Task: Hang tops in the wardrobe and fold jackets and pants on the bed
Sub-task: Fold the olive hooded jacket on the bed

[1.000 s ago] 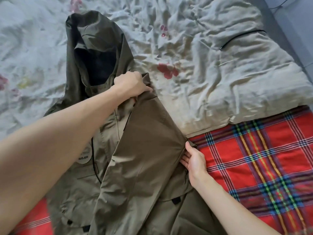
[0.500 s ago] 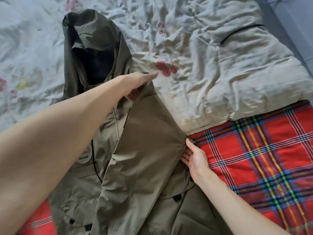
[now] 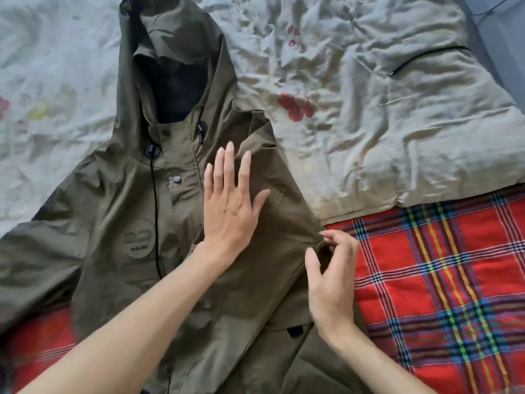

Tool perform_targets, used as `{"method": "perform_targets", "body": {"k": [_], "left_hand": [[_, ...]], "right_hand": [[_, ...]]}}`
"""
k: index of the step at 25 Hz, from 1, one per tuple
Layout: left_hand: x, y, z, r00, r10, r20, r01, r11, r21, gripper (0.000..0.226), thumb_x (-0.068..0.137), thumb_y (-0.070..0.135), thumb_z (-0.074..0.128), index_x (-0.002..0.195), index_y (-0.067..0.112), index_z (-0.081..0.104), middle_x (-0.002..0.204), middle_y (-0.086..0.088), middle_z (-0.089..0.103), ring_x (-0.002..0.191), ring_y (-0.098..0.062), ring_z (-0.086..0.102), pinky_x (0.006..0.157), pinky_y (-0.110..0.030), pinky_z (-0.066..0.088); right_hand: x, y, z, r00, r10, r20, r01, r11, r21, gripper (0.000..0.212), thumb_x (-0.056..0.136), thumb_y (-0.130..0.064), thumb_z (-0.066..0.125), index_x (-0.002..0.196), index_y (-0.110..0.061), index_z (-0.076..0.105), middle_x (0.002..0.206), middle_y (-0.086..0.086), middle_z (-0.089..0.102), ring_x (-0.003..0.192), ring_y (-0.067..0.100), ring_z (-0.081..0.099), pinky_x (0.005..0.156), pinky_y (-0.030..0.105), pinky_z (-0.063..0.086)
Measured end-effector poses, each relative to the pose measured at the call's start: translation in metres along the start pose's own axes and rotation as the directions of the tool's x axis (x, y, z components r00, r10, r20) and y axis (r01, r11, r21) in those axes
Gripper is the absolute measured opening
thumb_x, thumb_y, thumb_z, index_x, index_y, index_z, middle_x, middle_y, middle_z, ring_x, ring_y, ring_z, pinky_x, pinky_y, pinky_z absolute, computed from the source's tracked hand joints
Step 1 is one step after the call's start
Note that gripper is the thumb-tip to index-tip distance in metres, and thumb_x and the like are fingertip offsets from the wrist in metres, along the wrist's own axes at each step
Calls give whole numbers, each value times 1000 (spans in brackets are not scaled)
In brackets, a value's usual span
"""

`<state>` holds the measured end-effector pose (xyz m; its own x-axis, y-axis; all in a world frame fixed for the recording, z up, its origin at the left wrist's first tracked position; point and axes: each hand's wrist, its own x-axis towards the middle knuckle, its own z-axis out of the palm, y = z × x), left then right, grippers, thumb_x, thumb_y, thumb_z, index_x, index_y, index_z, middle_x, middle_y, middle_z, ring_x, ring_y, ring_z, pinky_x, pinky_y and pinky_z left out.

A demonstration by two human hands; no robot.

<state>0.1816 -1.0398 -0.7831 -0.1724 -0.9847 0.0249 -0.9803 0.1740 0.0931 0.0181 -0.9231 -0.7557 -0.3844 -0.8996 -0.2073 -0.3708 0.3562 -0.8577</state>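
An olive-green hooded jacket (image 3: pixel 119 194) lies front up on the bed, hood toward the far side. Its right sleeve is folded in across the chest, and a round patch shows on the left chest. My left hand (image 3: pixel 230 206) rests flat on the folded-in part, fingers straight and spread. At the jacket's right fold edge, my right hand (image 3: pixel 332 277) has curled fingers and thumb pinching the fabric. The jacket's other sleeve spreads out to the left.
A crumpled pale floral duvet (image 3: pixel 355 109) covers the far half of the bed, with a thin black cord (image 3: pixel 423 56) on it. A red plaid blanket (image 3: pixel 440 280) lies under and right of the jacket. A grey surface (image 3: pixel 505 24) lies beyond the bed's top right corner.
My left hand has let go of the sleeve's shoulder, drawn back and flattened on the folded part. My right hand has turned from lying along the fold edge to pinching it.
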Motion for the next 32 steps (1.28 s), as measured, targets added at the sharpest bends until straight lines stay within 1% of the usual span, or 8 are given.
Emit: {"method": "perform_targets", "body": {"k": [2, 5, 8, 12, 18, 22, 27, 32], "left_hand": [[-33, -4, 31, 996, -42, 73, 39, 998, 44, 67, 105, 51, 17, 157, 8, 21, 164, -21, 9, 152, -34, 7, 121, -52, 16], [-37, -4, 64, 982, -102, 157, 90, 992, 85, 67, 105, 49, 6, 157, 8, 18, 163, -23, 7, 152, -36, 4, 122, -52, 11], [-36, -4, 66, 973, -111, 200, 97, 992, 78, 69, 101, 54, 26, 156, 13, 24, 164, -20, 9, 152, -36, 4, 123, -50, 6], [-104, -27, 31, 972, -214, 100, 218, 976, -25, 67, 99, 51, 40, 151, 10, 33, 157, -19, 29, 147, -35, 25, 120, -49, 20], [-267, -101, -3, 824, -556, 107, 561, 827, -27, 39, 97, 44, 43, 98, 11, 63, 81, -10, 64, 72, -34, 62, 64, -43, 46], [-291, -101, -2, 757, -608, 241, 607, 790, 87, 39, 95, 46, 42, 75, 16, 57, 48, -7, 54, 41, -32, 57, 42, -28, 33], [-293, -85, 6, 785, -620, 10, 620, 784, -28, 42, 95, 35, 49, 127, 9, 53, 122, -17, 56, 111, -35, 56, 94, -48, 43], [-289, -62, 46, 864, -449, 228, 465, 885, -20, 75, 97, 52, 34, 156, 9, 17, 161, -22, 16, 150, -35, 16, 120, -53, 19]], "right_hand": [[39, -17, 30, 901, -385, 199, 420, 889, -180, 46, 94, -24, 53, 138, -11, 48, 140, 4, 44, 135, 16, 38, 116, 28, 27], [132, -28, 98, 676, -448, 585, 727, 536, -429, 64, 100, -41, 38, 155, -11, 26, 163, 6, 22, 151, 18, 13, 123, 35, 3], [196, -10, 125, 598, -300, 743, 800, 285, -528, 68, 102, -51, 29, 158, -15, 13, 166, 1, 11, 152, 13, 5, 123, 35, -2], [190, -23, 127, 636, -327, 699, 770, 212, -602, 66, 103, -48, 27, 158, -13, 14, 166, 3, 10, 153, 16, 4, 124, 41, -1], [62, 8, 109, 328, -511, 794, 928, 17, -372, 63, 102, -50, 35, 156, -21, 25, 164, 8, 19, 152, 26, 11, 123, 48, 11], [59, 37, 119, 413, -426, 805, 899, 52, -434, 64, 100, -51, 38, 156, -24, 25, 163, 5, 21, 152, 26, 14, 123, 47, 10], [52, 33, 120, 425, -484, 765, 890, 71, -450, 62, 100, -45, 40, 156, -22, 25, 163, 8, 23, 151, 28, 17, 123, 47, 9], [32, 49, 115, 298, -496, 816, 931, -40, -364, 59, 102, -49, 33, 156, -26, 25, 164, 4, 20, 152, 26, 15, 122, 50, 11]]}}
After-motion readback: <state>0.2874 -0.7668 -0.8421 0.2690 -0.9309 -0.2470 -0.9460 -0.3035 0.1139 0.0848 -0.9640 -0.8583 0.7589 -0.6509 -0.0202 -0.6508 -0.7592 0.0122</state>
